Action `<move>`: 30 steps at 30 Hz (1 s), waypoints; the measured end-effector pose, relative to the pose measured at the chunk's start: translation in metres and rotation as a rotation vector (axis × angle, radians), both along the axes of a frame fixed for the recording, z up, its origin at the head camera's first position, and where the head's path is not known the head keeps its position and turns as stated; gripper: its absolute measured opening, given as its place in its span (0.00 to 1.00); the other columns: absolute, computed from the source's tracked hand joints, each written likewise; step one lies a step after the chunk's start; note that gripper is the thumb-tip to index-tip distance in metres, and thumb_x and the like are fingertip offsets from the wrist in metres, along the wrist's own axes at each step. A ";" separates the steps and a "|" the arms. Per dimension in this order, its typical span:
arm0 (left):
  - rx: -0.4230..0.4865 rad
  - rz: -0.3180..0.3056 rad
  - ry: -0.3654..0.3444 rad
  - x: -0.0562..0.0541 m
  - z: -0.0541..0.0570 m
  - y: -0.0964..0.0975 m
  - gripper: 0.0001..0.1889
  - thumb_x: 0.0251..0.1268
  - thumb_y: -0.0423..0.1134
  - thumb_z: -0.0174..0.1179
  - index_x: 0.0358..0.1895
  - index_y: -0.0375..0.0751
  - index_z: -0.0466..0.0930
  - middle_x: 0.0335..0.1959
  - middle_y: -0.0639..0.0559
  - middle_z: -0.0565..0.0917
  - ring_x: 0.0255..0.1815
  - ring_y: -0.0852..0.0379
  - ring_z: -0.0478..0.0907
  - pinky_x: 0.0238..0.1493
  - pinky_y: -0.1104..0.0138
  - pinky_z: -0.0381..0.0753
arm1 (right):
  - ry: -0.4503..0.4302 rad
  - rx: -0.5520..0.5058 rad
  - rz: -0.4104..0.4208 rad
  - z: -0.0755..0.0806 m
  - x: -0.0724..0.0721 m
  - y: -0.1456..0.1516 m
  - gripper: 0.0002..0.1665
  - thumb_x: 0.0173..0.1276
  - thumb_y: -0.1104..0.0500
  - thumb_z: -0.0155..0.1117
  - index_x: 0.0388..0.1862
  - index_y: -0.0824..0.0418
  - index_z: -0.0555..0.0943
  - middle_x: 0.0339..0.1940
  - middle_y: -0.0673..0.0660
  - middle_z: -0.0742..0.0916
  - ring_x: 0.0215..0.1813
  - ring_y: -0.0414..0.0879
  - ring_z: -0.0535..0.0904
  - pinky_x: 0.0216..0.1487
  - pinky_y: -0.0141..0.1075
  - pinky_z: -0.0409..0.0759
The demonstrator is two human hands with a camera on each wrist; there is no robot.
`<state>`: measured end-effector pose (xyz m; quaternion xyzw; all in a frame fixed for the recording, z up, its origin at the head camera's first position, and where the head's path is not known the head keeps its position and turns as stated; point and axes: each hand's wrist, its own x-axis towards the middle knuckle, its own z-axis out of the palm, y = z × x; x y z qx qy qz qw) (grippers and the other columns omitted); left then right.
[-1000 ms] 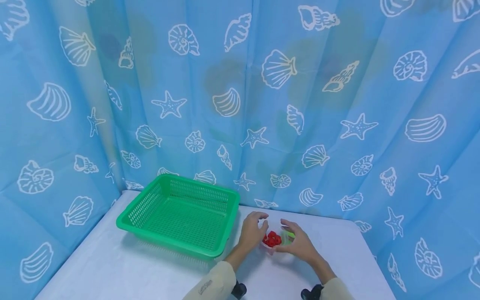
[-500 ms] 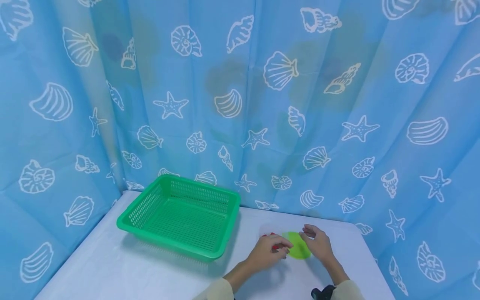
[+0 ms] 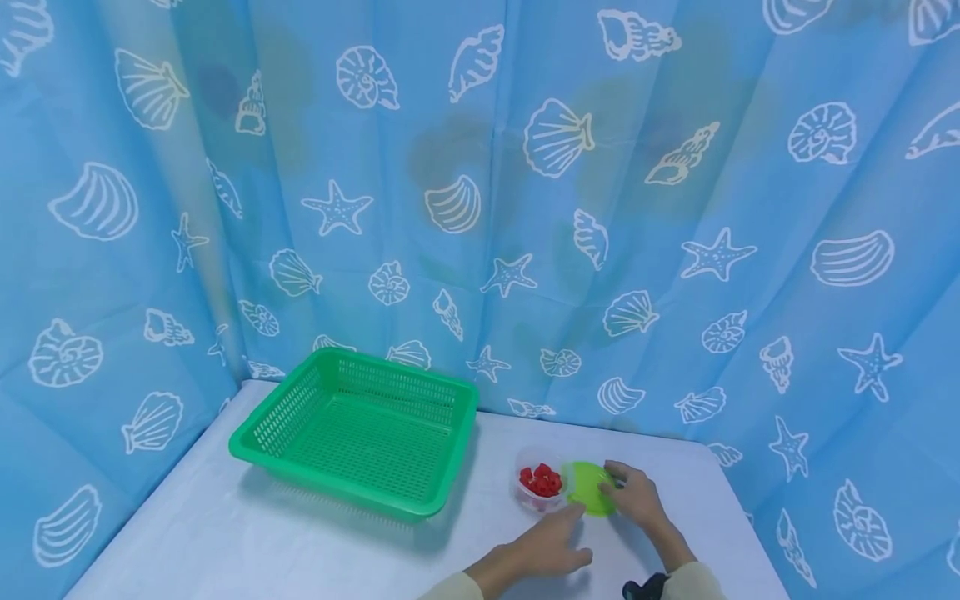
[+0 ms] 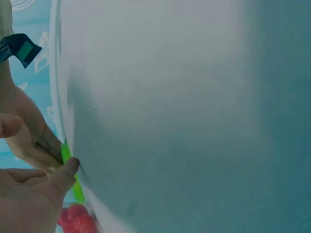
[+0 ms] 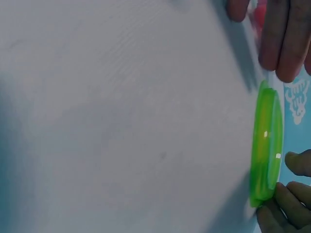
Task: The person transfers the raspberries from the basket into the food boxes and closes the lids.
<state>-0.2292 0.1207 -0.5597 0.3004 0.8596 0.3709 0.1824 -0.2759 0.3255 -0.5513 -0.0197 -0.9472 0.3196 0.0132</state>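
Note:
A flat round lime-green lid [image 3: 588,489] lies on the white table, seen edge-on in the right wrist view. My right hand [image 3: 637,497] is at its right side, fingertips at the rim and thumb close over the top. My left hand [image 3: 547,546] hovers in front of the lid, with its extended fingers near the lid's front left edge and nothing held. Directly left of the lid stands a small clear round tub [image 3: 525,498], uncovered, with several bumpy red pieces [image 3: 542,481] inside. Those red pieces [image 4: 77,221] also show low in the left wrist view.
A large green plastic basket [image 3: 352,493] with perforated sides sits on the left of the white table [image 3: 315,550]. Blue curtain [image 3: 465,208] with white seashell prints encloses the table's back and sides.
Both hands have moved off the tub. The green lid now lies flat to its right, with my right hand beside it. My left hand has drawn back toward the front, uncovering the red pieces.

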 end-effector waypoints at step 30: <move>0.138 0.333 -0.196 -0.005 0.009 0.026 0.36 0.63 0.52 0.64 0.71 0.43 0.64 0.67 0.52 0.72 0.69 0.50 0.67 0.64 0.50 0.70 | -0.087 -0.044 -0.202 0.007 -0.001 0.012 0.24 0.67 0.59 0.50 0.52 0.77 0.77 0.44 0.70 0.83 0.47 0.62 0.79 0.47 0.52 0.80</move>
